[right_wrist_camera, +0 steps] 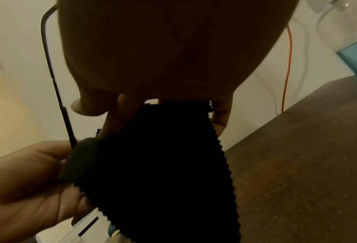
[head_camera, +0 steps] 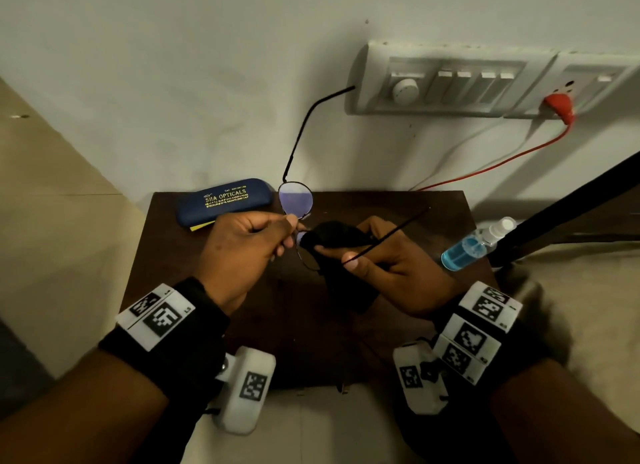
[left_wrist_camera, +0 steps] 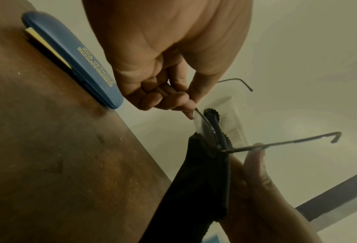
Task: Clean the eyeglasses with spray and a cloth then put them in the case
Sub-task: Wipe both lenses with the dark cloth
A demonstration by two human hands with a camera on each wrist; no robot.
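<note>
Hands met above the middle of the desk (head_camera: 433, 207). The left hand (head_camera: 242, 245) had its grip closed in a pinch, thumb and fingertips (left_wrist_camera: 191, 111) on the glasses (head_camera: 296, 200) at the frame between the lenses, the other fingers curled under. The right hand (head_camera: 388, 256) had its grip closed on the cloth (head_camera: 332, 238), thumb on the near side and fingers behind, with the black cloth folded over the nearer lens and its loose end hanging down toward the desk. The glasses were held off the desk, arms unfolded: one arm ran across the right thumb, the other rose up in front of the wall. The farther lens stood uncovered just past the left hand's fingertips.

Behind the left hand lay the case (head_camera: 225, 200), blue and closed, on the far left part of the desk with a yellow slip showing under its near edge. The spray (head_camera: 474, 245) lay on its side at the right edge of the desk, blue liquid inside. On the wall beyond were a switch panel (head_camera: 450, 83) and a red plug (head_camera: 559, 105) whose wire dropped behind the desk.
</note>
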